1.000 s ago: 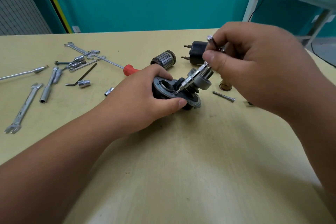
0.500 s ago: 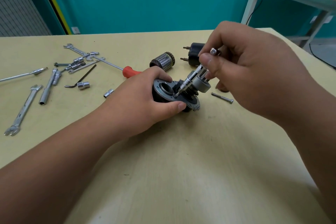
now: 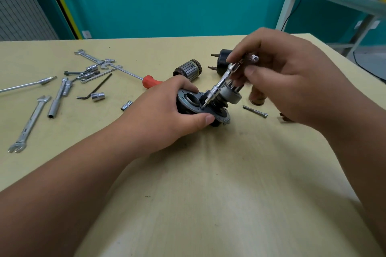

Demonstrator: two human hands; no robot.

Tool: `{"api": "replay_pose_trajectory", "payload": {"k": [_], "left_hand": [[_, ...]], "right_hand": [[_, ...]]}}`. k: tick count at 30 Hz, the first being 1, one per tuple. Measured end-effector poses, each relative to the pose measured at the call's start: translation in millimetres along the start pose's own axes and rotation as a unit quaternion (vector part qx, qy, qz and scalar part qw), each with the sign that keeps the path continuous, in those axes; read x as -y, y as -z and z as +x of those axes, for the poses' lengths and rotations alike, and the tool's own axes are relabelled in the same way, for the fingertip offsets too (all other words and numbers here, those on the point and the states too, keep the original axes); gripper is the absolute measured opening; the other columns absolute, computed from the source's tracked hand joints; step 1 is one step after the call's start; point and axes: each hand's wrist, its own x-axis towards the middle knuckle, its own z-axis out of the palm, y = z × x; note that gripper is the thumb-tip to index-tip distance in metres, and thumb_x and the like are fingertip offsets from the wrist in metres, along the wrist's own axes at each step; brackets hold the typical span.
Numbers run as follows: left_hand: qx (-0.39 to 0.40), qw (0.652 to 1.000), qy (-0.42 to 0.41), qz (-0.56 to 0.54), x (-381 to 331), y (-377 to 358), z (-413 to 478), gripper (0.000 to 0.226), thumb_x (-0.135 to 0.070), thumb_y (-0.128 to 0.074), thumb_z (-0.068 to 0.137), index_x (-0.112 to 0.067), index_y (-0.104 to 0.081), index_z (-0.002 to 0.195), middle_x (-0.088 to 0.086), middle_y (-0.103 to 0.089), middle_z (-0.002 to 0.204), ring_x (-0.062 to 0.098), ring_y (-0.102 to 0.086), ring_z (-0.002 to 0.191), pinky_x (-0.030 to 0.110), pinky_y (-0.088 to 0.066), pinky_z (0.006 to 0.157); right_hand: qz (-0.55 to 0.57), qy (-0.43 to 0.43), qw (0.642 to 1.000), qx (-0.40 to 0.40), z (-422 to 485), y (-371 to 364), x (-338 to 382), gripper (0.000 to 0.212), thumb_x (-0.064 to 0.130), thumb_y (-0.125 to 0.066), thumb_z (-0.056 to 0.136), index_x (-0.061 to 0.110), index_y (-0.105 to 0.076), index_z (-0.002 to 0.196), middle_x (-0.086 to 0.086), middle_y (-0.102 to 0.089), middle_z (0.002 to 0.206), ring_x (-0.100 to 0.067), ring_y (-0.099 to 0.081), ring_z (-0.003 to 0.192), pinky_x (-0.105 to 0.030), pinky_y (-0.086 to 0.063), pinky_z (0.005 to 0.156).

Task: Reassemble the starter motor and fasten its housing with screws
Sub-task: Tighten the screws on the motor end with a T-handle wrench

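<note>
A yellow table (image 3: 208, 194) is sitting in front of a teal wall (image 3: 167, 2), and wrenches (image 3: 29, 125) are lying on its left side. The left hand (image 3: 165, 112) is gripping the motor (image 3: 191, 100) in the middle of the table, with its fingers curling round the rim. The right hand (image 3: 292, 85) is pinching a thin driver (image 3: 221, 82), and the tip is touching the motor's face.

Housing: your left hand (image 3: 167, 110) wraps the near side of the starter housing (image 3: 189, 100), hiding it
Driver tip: too small to tell whether a screw sits under the socket driver (image 3: 223, 78)
Right hand: your right hand (image 3: 292, 81) is blurred at the fingertips, as is the driver's top
Red screwdriver (image 3: 149, 81): handle end hidden behind your left hand
Black cylinder (image 3: 222, 58): half covered by your right hand
Long rod (image 3: 27, 84): cut off by the left edge
</note>
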Motion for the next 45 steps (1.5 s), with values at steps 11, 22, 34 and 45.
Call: {"api": "replay_pose_trajectory", "payload": {"k": [11,22,34,45], "left_hand": [[0.002,1.000,-0.013,0.008,-1.3,0.6,-1.6,0.065,-0.074,-0.069,0.063,-0.046,-0.056,0.120,-0.028,-0.062,0.094,-0.022,-0.055,0.091,0.004,-0.043,0.064],[-0.005,1.000,-0.021,0.011,-3.0,-0.1,-2.4,0.063,-0.072,-0.070,0.063,-0.045,-0.057,0.119,-0.028,-0.062,0.093,-0.021,-0.056,0.090,0.001,-0.040,0.067],[-0.010,1.000,-0.020,0.015,-0.7,-1.0,-1.5,0.063,-0.071,-0.072,0.066,-0.045,-0.058,0.121,-0.028,-0.061,0.093,-0.024,-0.053,0.090,-0.001,-0.038,0.067],[-0.006,1.000,-0.019,0.008,-0.9,0.1,-2.0,0.065,-0.073,-0.070,0.064,-0.045,-0.057,0.121,-0.029,-0.061,0.093,-0.024,-0.054,0.091,0.000,-0.039,0.065]], "right_hand": [[0.138,-0.096,0.986,0.006,5.8,5.1,5.9,0.024,0.028,-0.055,0.093,0.017,-0.074,0.083,-0.014,-0.073,0.077,-0.023,-0.063,0.062,-0.032,-0.044,0.048],[0.158,-0.107,0.981,0.041,6.8,12.0,4.7,0.015,0.027,-0.064,0.084,0.023,-0.070,0.071,-0.011,-0.071,0.071,-0.023,-0.062,0.061,-0.028,-0.044,0.045],[0.078,-0.048,0.996,0.016,6.4,9.7,-4.5,0.012,0.026,-0.055,0.092,0.035,-0.062,0.096,-0.004,-0.077,0.083,-0.024,-0.068,0.062,-0.035,-0.050,0.050],[0.024,-0.060,0.998,0.011,5.6,15.1,-4.0,0.018,0.016,-0.067,0.102,0.032,-0.076,0.105,0.005,-0.080,0.085,-0.014,-0.073,0.065,-0.024,-0.053,0.050]]}}
